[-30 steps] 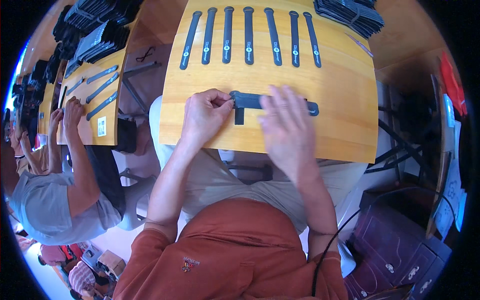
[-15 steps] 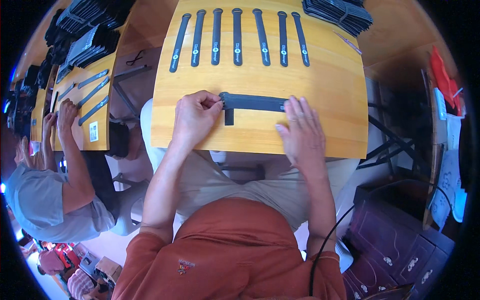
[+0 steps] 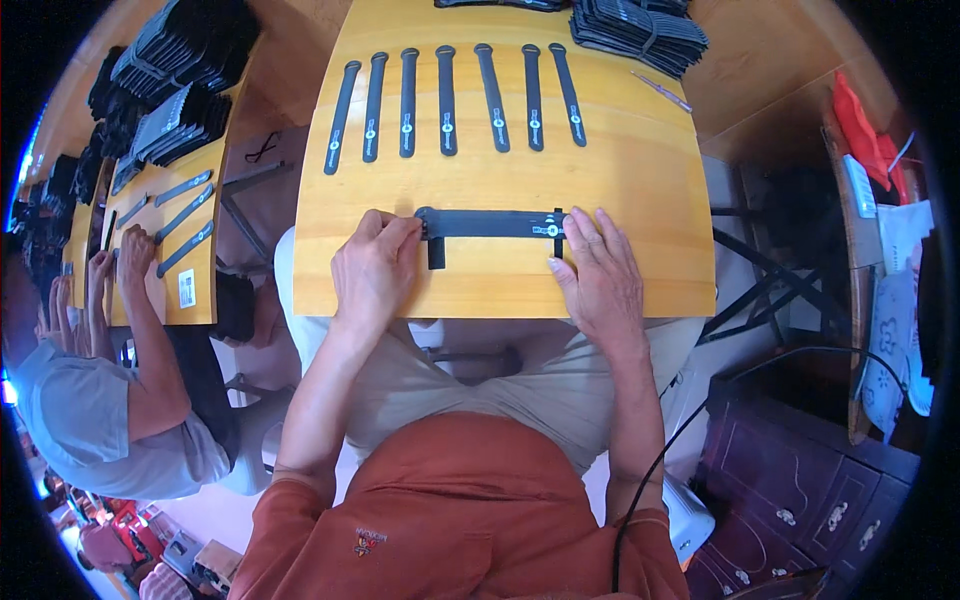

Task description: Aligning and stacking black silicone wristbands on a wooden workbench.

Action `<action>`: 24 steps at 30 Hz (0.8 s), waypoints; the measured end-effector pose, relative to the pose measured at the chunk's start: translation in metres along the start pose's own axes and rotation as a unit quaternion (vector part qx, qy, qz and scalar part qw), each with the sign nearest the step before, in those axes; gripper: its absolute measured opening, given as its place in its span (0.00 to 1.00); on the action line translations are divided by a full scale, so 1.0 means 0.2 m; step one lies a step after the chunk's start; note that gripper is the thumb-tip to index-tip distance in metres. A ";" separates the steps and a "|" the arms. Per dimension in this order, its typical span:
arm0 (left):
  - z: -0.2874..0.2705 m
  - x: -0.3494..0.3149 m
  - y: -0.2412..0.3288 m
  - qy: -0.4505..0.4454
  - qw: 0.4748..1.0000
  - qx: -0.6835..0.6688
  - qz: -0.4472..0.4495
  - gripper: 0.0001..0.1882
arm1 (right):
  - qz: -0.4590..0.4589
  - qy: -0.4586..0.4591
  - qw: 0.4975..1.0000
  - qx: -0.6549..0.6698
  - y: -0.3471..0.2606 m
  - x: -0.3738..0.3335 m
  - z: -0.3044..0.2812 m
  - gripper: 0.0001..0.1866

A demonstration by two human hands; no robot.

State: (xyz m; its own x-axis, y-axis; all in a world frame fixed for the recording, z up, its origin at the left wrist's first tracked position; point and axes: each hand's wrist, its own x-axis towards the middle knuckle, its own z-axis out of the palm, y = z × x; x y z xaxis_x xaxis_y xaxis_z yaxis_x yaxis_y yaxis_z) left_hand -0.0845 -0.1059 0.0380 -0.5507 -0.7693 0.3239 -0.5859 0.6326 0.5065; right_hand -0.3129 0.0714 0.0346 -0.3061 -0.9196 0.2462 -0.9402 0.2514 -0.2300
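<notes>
- a black strap (image 3: 490, 224) is laid crosswise on the wooden table (image 3: 500, 290), between the two hands, near the table's front edge.
- the strap's left end is pinched between the thumb and fingertips of the left hand (image 3: 376, 268).
- the strap's right end is partly covered by the right hand (image 3: 605, 278); its fingers are stretched forward, the thumb is held apart, and nothing is seen to be pinched by it. how firmly the end is pressed cannot be told.
- a short black strip (image 3: 437, 254) is seen jutting toward the person from below the strap's left part; a second dark strip (image 3: 558, 244) is seen crossing near its right end.
- beyond the hands, seven similar straps (image 3: 446, 105) are set out in a row, well apart from the one being handled.
- at the table's far right, a stack of dark pieces (image 3: 640, 32) is placed, with a slender pen-like thing (image 3: 662, 92) just beside it.
- at the left, another table is occupied by a co-worker (image 3: 120, 420), with more straps (image 3: 186, 208) laid out there.
</notes>
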 end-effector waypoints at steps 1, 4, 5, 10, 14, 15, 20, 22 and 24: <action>0.00 -0.01 -0.01 0.014 0.999 0.022 0.022 0.06 | 0.001 0.001 1.000 0.012 0.00 0.01 -0.01 0.25; -0.01 -0.04 -0.08 0.013 0.998 0.022 0.050 0.10 | 0.039 -0.015 0.996 0.082 0.01 0.10 -0.06 0.23; -0.02 -0.05 -0.08 0.014 0.998 0.021 0.051 0.10 | 0.082 -0.033 0.986 0.139 0.03 0.15 -0.07 0.21; -0.03 -0.06 -0.08 -0.036 0.989 0.047 0.133 0.22 | 0.011 0.061 0.996 0.065 0.20 0.45 0.05 0.21; -0.05 -0.06 -0.07 -0.053 0.988 0.045 0.137 0.24 | 0.031 0.006 0.999 -0.018 0.26 0.48 0.07 0.23; -0.05 -0.05 -0.06 -0.053 0.987 0.044 0.146 0.23 | 0.031 0.005 0.999 -0.019 0.28 0.46 0.06 0.23; -0.06 -0.04 -0.07 -0.051 0.983 0.052 0.168 0.22 | 0.057 -0.020 0.998 -0.009 0.30 0.20 -0.03 0.22; -0.07 -0.04 -0.07 -0.059 0.982 0.053 0.174 0.21 | 0.060 -0.009 0.998 -0.008 0.29 0.06 -0.05 0.21; -0.08 -0.03 -0.07 -0.063 0.981 0.055 0.178 0.21 | 0.063 0.003 0.998 -0.005 0.28 -0.09 -0.06 0.20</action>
State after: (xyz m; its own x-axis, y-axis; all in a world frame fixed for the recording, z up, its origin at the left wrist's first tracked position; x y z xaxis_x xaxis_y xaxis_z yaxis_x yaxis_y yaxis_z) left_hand -0.0637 -0.1106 0.0419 -0.7970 -0.4859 0.3587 -0.4006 0.8698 0.2880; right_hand -0.3621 0.1052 0.0284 -0.4221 -0.8789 0.2220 -0.8959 0.3671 -0.2502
